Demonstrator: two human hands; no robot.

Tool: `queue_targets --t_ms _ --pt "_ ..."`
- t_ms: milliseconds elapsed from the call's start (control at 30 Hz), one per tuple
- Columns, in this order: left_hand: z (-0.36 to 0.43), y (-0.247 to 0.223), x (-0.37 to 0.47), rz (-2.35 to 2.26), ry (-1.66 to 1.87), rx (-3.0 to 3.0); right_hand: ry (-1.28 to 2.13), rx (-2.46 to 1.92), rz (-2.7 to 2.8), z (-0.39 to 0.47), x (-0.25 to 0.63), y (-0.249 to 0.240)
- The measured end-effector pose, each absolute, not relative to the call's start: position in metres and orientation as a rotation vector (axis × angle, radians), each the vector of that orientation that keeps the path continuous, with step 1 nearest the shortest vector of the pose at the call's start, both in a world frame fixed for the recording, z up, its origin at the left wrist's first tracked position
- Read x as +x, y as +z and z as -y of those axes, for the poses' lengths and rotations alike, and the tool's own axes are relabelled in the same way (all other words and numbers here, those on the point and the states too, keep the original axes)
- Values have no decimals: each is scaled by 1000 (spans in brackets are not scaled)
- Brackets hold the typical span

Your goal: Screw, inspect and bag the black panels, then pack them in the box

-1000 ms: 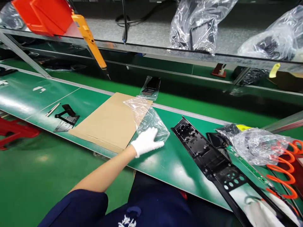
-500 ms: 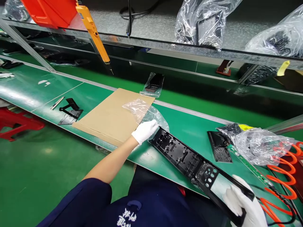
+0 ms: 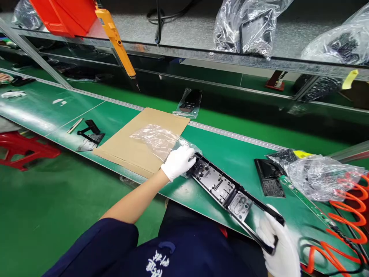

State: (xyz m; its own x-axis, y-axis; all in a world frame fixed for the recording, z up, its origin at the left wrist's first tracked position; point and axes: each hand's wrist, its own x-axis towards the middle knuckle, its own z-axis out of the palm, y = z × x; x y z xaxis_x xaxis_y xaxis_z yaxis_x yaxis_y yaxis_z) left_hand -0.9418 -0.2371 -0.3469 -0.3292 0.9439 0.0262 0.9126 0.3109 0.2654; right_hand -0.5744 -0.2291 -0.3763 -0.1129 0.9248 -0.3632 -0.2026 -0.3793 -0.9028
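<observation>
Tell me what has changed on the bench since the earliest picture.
The long black plastic housing has moved left along the bench. The left hand, open over the clear plastic bag before, now grips its near-left end; the right hand has moved left with the other end. The bag lies further left over the flat brown cardboard. The cardboard and hanging orange electric screwdriver stayed put.

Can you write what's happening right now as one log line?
left hand: holds black frame | right hand: holds its other end | clear bag: partly on cardboard
</observation>
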Motion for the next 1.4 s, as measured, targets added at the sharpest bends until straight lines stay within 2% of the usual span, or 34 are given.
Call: queue_targets --t_ms 133,300,533,700,1067,1233,1400 --pt "246 -345 -938 -2416 39 1690 1719 -1377 597 228 -590 -363" --pt "249 -349 -963 -2267 -14 1696 1797 -1303 572 225 -595 -360" --pt "243 -368 -969 -2323 -107 1561 1801 -1322 427 220 -596 -355" --pt "239 -365 -972 -2298 -188 1531 1805 -1384 378 218 -597 -351" --pt "241 -355 -974 -2307 -115 1521 1831 -1350 640 214 -582 -371" --pt "260 -324 -940 -2375 65 1632 1782 -1444 638 223 -590 -361" --pt "276 -313 -906 -2168 82 1933 1659 -1488 526 225 -602 -355"
